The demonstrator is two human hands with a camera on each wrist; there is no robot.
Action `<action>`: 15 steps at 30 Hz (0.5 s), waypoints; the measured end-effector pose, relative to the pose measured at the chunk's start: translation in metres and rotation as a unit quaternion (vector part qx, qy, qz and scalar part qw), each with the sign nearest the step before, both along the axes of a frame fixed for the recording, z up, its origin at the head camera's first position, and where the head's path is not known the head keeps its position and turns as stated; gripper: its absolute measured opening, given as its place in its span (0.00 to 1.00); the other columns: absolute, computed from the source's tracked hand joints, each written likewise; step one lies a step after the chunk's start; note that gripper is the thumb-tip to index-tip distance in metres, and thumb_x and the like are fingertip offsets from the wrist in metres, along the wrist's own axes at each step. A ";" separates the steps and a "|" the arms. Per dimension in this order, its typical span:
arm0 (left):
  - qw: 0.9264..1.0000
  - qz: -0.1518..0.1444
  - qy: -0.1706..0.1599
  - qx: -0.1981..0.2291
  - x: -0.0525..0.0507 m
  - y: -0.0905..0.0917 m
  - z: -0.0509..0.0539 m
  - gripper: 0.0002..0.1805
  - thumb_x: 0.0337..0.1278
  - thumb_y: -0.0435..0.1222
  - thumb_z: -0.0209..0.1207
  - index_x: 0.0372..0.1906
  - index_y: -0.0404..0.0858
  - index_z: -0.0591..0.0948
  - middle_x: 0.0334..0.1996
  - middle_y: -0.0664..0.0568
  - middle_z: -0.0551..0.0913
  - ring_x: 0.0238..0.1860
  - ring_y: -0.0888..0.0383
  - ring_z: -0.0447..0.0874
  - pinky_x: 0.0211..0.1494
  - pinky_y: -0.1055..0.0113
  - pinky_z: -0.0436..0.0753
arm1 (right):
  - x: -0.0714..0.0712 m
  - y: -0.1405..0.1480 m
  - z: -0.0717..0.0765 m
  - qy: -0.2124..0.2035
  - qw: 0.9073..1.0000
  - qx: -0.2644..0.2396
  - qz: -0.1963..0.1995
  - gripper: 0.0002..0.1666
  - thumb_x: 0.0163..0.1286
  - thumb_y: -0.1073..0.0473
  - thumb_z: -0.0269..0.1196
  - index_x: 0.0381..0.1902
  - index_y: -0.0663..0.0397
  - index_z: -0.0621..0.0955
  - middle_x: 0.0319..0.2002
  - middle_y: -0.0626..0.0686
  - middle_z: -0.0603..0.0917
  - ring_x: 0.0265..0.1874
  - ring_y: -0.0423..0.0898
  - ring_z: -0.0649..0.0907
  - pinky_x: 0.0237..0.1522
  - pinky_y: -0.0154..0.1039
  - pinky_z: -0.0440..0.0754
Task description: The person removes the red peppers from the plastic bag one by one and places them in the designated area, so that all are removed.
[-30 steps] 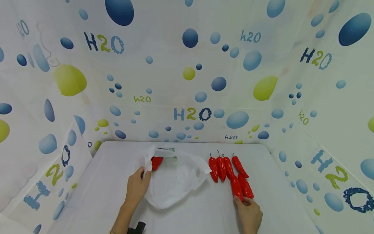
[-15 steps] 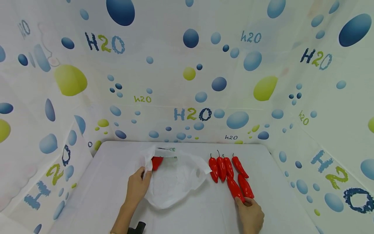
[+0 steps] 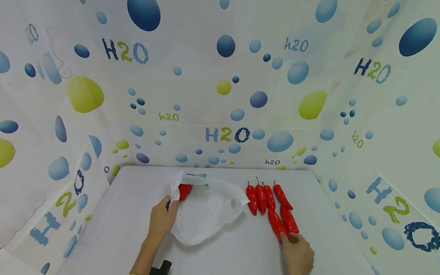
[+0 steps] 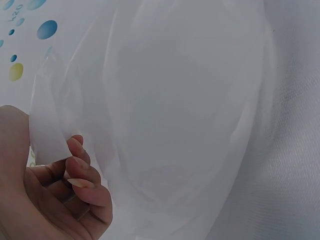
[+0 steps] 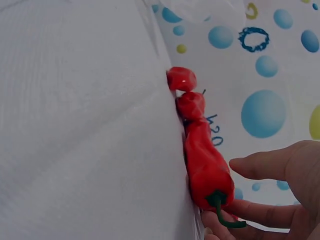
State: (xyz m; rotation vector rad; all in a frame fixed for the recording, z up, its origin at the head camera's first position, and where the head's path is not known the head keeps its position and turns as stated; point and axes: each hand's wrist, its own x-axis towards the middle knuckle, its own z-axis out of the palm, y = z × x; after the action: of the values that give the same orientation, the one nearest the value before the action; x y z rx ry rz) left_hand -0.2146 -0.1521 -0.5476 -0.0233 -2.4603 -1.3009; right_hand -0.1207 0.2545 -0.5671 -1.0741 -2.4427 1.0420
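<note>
On the left of the table, my left hand [image 3: 163, 217] pinches the edge of a thin white plastic bag [image 3: 203, 225], whose mouth stands wide toward me. A red pepper [image 3: 185, 191] shows partly inside it. In the left wrist view, curled fingers [image 4: 82, 172] hold the film. At the right, my right hand [image 3: 297, 252] grips the stem end of a red chili pepper [image 3: 277, 225] lying on the table. The right wrist view shows its green stem [image 5: 217, 202], with the thumb at one side and fingers at the other. Another pepper [image 3: 288, 218] lies close beside it.
Several more red peppers [image 3: 260, 198] lie in a row beyond the right hand, near the bag's right edge. The white table [image 3: 113, 229] ends at a patterned curtain [image 3: 192, 91]. A black object [image 3: 160, 267] sticks in at the bottom, by the left forearm.
The right hand has shifted slightly right, and the stem end of the pepper has swung with it, away from the row. The left hand and bag stay nearly still.
</note>
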 end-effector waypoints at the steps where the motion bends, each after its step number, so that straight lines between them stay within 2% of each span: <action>1: 1.000 0.001 0.000 0.000 0.000 0.000 0.000 0.08 0.72 0.34 0.59 0.33 0.37 0.78 0.18 0.54 0.67 0.21 0.59 0.65 0.23 0.68 0.65 | 0.001 0.000 0.002 0.005 1.000 0.004 0.002 0.26 0.66 0.53 0.73 0.52 0.68 0.84 0.37 0.65 0.88 0.33 0.59 0.85 0.36 0.55 0.79; 6: 1.000 0.000 0.000 0.000 0.000 -0.001 0.000 0.08 0.72 0.34 0.59 0.34 0.36 0.78 0.18 0.54 0.68 0.22 0.59 0.66 0.23 0.68 0.66 | 0.003 0.000 0.009 0.031 0.999 0.018 0.005 0.25 0.66 0.52 0.73 0.52 0.67 0.85 0.38 0.65 0.88 0.32 0.57 0.86 0.32 0.50 0.78; 11: 1.000 -0.002 0.001 0.010 0.000 -0.001 0.000 0.11 0.72 0.34 0.59 0.30 0.38 0.76 0.17 0.55 0.66 0.20 0.61 0.64 0.22 0.69 0.64 | -0.003 -0.004 0.016 0.047 0.999 0.012 -0.003 0.24 0.67 0.52 0.74 0.50 0.68 0.85 0.39 0.67 0.88 0.34 0.58 0.86 0.34 0.51 0.85; 15: 1.000 -0.005 0.000 0.019 0.000 -0.001 -0.001 0.13 0.72 0.34 0.59 0.28 0.40 0.73 0.16 0.56 0.65 0.19 0.62 0.62 0.21 0.70 0.63 | -0.009 -0.006 0.021 0.083 0.996 0.014 0.000 0.23 0.67 0.52 0.74 0.49 0.66 0.87 0.39 0.66 0.89 0.34 0.57 0.87 0.30 0.45 0.87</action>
State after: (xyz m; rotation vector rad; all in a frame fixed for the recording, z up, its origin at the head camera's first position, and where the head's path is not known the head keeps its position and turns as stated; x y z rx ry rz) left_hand -0.2149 -0.1529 -0.5489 -0.0262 -2.4381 -1.3514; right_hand -0.1300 0.2487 -0.5459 -0.9377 -2.3184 1.0490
